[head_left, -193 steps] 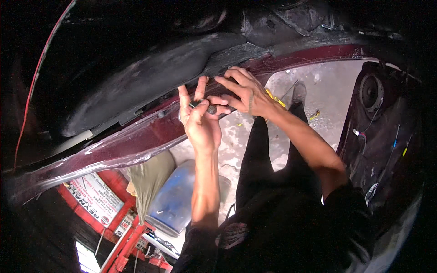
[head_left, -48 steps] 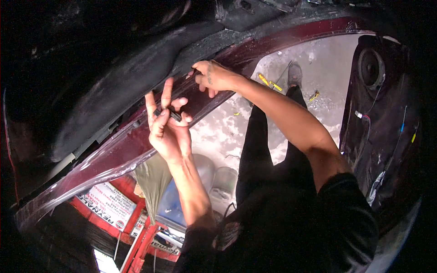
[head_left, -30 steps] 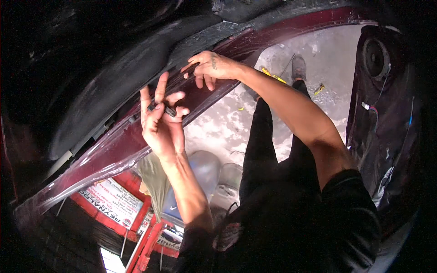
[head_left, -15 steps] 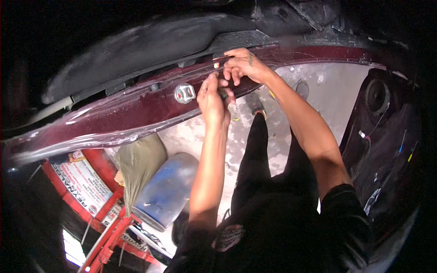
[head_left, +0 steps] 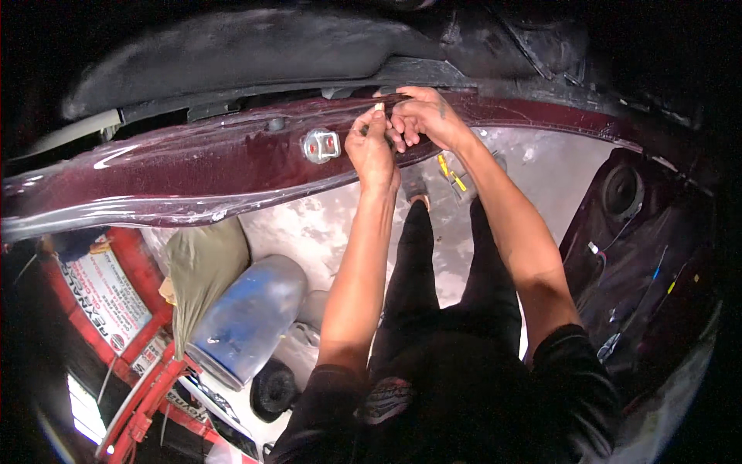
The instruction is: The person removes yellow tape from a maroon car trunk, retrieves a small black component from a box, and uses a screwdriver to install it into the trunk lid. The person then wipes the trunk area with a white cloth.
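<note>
Both hands meet at a dark red car door pillar (head_left: 216, 158). My left hand (head_left: 372, 158) is closed, its thumb and fingertips pinching a small pale piece (head_left: 379, 107) that looks like a plug. Close on its right, my right hand (head_left: 423, 122) has its fingers curled at a dark strip or wire by the pillar's inner edge. What those fingers grip, if anything, is hidden. Left of my hands, a metal door striker (head_left: 321, 145) is fixed to the pillar. Between it and the inner edge sits a dark round plug (head_left: 276, 124).
Beyond the pillar is a black car seat (head_left: 232, 69). A door panel (head_left: 610, 255) with loose wires stands at the right. Below left are a blue drum (head_left: 251, 317), an olive bag (head_left: 205, 271) and a red frame (head_left: 143, 410). A yellow-handled tool (head_left: 452, 172) lies near my feet.
My left hand has come up to the pale piece and pinches it, its fingers now closer together. My right hand stays by the inner edge. The whole view has shifted slightly.
</note>
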A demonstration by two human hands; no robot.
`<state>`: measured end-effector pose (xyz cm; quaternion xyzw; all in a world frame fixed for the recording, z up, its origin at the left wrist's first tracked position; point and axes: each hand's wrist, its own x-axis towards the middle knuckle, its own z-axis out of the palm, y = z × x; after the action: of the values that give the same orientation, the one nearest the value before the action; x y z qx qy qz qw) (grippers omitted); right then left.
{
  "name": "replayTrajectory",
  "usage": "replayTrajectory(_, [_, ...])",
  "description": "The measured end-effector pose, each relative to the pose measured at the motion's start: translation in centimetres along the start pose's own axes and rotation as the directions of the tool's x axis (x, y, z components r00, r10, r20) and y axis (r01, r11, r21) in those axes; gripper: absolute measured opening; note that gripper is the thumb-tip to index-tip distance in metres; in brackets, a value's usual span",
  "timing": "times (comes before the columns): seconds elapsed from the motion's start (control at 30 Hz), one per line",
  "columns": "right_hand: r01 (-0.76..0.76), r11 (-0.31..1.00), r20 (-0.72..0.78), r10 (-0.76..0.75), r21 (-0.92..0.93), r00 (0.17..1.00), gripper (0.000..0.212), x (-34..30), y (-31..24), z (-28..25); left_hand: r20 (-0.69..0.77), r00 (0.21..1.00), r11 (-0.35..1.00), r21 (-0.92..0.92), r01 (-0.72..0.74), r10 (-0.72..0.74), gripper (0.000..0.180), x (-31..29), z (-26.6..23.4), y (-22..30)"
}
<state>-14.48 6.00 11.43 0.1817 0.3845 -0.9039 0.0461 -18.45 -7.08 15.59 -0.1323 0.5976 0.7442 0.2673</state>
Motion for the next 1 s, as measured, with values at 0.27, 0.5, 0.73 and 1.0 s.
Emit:
replayTrajectory(0.27, [-0.039, 0.999, 0.024, 0.038, 0.025, 0.999, 0.011, 0.3, -0.3, -0.2, 0.137, 0.986, 0.987, -0.12, 0.11, -0.093, 0.018, -0.9, -0.5, 0.2])
replayTrajectory(0.5, [-0.077, 0.997, 0.05, 0.078, -0.017, 0.996, 0.058, 0.8, 0.1, -1.1, 0.256, 0.966, 0.919, -0.374, 0.127, -0.03, 0.046, -4.0, -2.2, 0.0])
replayTrajectory(0.73, [-0.083, 0.994, 0.023, 0.085, -0.07, 0.996, 0.053, 0.6, -0.4, -1.0, 0.162, 0.986, 0.986, -0.167, -0.003, 0.031, 0.038, -4.8, -1.6, 0.4])
replayTrajectory(1.0, [-0.069, 0.998, 0.076, 0.067, 0.012, 0.995, 0.059, 1.2, 0.9, -1.8, 0.097, 0.993, 0.993, 0.094, -0.071, 0.062, 0.035, -5.2, -1.8, -0.6])
